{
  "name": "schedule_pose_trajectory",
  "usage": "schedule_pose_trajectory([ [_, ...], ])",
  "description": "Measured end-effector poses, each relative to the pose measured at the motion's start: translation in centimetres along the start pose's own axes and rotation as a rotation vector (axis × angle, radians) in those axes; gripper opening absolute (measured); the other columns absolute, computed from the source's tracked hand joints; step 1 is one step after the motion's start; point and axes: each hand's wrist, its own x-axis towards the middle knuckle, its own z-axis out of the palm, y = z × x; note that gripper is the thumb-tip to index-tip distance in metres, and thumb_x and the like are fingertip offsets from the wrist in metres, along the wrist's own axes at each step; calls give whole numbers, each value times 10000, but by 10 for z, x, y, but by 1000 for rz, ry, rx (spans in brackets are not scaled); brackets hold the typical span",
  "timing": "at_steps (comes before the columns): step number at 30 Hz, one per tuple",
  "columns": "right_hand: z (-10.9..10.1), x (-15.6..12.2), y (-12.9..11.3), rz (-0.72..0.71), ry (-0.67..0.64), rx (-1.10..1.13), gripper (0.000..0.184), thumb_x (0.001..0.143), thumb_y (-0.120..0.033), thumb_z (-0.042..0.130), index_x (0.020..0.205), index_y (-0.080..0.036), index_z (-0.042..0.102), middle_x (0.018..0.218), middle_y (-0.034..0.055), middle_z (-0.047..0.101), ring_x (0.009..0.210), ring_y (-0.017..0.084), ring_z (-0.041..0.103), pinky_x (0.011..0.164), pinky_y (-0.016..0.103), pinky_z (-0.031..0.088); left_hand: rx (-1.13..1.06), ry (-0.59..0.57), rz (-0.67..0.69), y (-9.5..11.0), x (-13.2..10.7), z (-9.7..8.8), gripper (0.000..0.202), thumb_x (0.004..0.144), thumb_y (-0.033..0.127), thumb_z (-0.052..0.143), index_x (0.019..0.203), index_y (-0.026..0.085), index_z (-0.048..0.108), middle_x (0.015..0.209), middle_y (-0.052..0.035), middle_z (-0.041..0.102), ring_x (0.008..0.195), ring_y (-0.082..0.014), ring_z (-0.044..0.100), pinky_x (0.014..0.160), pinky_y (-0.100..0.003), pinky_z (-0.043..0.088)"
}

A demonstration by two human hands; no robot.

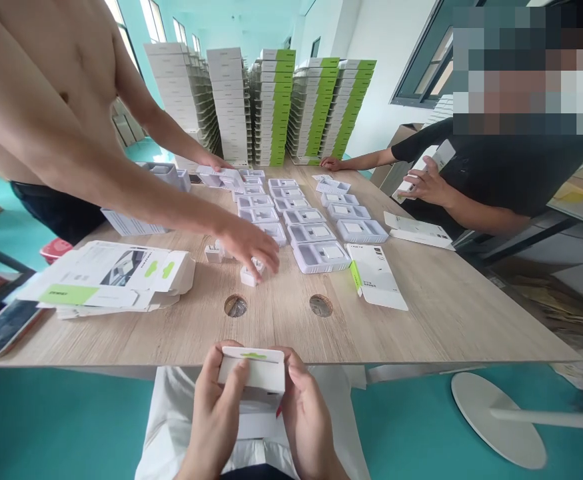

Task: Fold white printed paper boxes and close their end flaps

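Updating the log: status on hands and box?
Left hand and right hand: both on white cardboard box with green mark. Box: held above white-clad lap. Ahead: co-worker's hand over light wood-grain table.

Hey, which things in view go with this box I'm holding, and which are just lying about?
Likely part of the work:
white box in your left hand and right hand
flattened cartons
plastic trays
small white pieces
stacked boxes

Apparently just lying about:
dark flat device, far left
red object, left
round white base, lower right
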Motion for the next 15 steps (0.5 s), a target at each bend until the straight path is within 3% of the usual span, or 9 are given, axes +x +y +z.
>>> schedule_pose_trajectory([
  [2, -1, -2, -6, 6, -20, 43, 408, 922, -492, 508, 1084, -196, 738, 897, 83, 754, 892, 279, 705, 831, 391, 568, -41, -30, -78, 3, 8, -5, 333, 738, 479, 838, 901, 243, 669, 698, 50, 675, 652, -146, 580, 602, -211, 480],
  [6, 3, -12, -10, -83, -46, -190, 478, 914, -561, 571, 1228, -225, 702, 1109, 105, 762, 1001, 282, 718, 904, 388, 562, -155, -125, -265, 7, 20, -13, 465, 644, 503, 893, 940, 211, 686, 732, 31, 709, 660, -137, 579, 605, -201, 469],
  [8, 5, -16, -7, -137, -42, -282, 505, 950, -592, 548, 1274, -227, 677, 1144, 115, 765, 1015, 276, 730, 899, 363, 572, -189, -137, -293, 8, 20, -14, 486, 616, 498, 923, 932, 214, 687, 731, 34, 716, 662, -134, 591, 618, -201, 472],
  [12, 2, -18, 3, -251, 17, -399, 485, 994, -575, 556, 1322, -230, 648, 1231, 127, 748, 1090, 266, 732, 936, 347, 586, -224, -247, -309, 8, 17, -14, 476, 714, 543, 883, 1027, 224, 721, 818, 12, 764, 753, -168, 670, 710, -237, 518],
  [15, -2, -17, 7, -350, 58, -456, 400, 1008, -545, 570, 1236, -227, 655, 1289, 151, 717, 1133, 269, 721, 905, 347, 605, -246, -262, -335, 5, 18, -14, 463, 685, 560, 906, 942, 213, 738, 799, 14, 766, 776, -172, 686, 724, -236, 532],
])
